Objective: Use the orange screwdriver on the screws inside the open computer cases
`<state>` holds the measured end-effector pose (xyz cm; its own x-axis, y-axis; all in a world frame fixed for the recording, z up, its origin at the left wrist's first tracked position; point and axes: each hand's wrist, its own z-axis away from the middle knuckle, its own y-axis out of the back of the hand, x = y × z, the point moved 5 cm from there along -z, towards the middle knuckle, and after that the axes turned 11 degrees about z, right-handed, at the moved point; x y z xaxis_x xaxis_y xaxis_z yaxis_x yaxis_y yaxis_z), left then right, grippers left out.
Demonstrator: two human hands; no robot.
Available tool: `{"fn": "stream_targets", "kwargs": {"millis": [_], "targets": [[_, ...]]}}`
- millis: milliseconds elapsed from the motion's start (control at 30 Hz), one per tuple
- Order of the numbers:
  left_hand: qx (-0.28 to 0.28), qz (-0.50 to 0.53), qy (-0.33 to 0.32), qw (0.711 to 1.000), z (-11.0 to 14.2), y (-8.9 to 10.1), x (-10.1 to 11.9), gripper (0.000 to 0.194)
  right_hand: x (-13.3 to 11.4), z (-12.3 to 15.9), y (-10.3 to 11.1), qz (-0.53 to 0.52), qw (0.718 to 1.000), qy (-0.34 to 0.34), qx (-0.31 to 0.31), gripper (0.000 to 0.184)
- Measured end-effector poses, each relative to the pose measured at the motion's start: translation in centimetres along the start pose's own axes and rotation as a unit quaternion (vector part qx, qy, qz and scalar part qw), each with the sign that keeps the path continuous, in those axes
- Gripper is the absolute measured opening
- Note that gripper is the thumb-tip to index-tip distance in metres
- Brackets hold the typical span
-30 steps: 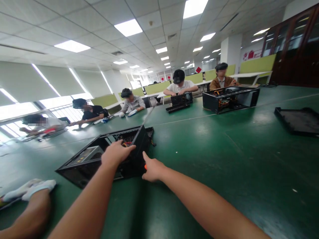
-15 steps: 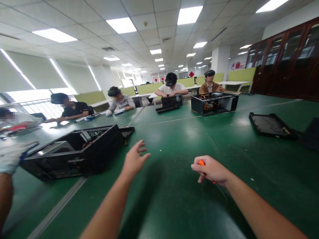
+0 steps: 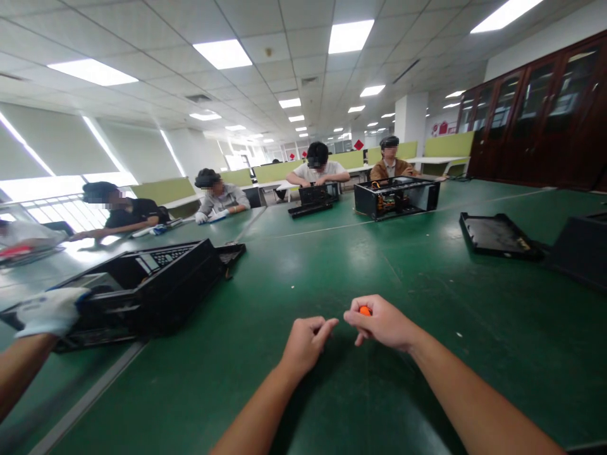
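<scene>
My right hand (image 3: pixel 383 323) is closed round an orange-handled tool (image 3: pixel 365 311), of which only the orange end shows above my fingers. My left hand (image 3: pixel 306 343) hovers just left of it over the green table (image 3: pixel 360 253), fingers curled loosely with the fingertips nearly touching the right hand; it holds nothing I can see. An open black computer case (image 3: pixel 142 287) lies on its side to my left, well apart from both hands.
A co-worker's white-gloved hand (image 3: pixel 50 311) rests on the near end of that case. Several other people sit along the far side with another open case (image 3: pixel 396 197). A black side panel (image 3: pixel 496 235) and a dark box (image 3: pixel 581 248) lie at right.
Both my hands have left the black case and come together in front of me. My left hand went from resting on the case, to spread open, to curled.
</scene>
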<state>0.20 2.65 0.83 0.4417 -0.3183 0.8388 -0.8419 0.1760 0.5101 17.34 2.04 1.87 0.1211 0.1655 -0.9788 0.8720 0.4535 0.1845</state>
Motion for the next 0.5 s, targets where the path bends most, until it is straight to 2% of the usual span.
{"fn": "stream_targets", "kwargs": {"millis": [67, 167, 267, 333, 433, 500], "targets": [[-0.005, 0.05, -0.007, 0.999, 0.3, -0.4, 0.2, 0.034, 0.0, 0.1, -0.3, 0.014, 1.0, 0.002, -0.008, 0.03], [-0.036, 0.134, -0.031, 0.99, 0.7, -1.3, 0.9, 0.057, 0.2, 0.1, -0.7, 0.05, 0.999, -0.009, -0.02, 0.026], [-0.07, 0.141, -0.055, 0.986, 1.1, -1.8, 1.3, 0.067, 0.5, 0.1, -1.4, 0.067, 0.997, -0.009, -0.037, 0.014], [-0.074, 0.129, -0.063, 0.987, 1.1, -1.7, 1.4, 0.058, 0.8, 0.1, -1.9, 0.065, 0.996, -0.013, -0.063, 0.024], [-0.091, 0.101, -0.063, 0.989, 0.9, -1.2, 1.3, 0.023, 1.3, 0.1, -2.5, 0.059, 0.994, -0.03, -0.087, 0.037], [-0.117, 0.073, -0.074, 0.988, 0.9, -1.1, 1.4, 0.02, 1.4, 0.0, -2.3, 0.059, 0.994, -0.036, -0.085, 0.036]]}}
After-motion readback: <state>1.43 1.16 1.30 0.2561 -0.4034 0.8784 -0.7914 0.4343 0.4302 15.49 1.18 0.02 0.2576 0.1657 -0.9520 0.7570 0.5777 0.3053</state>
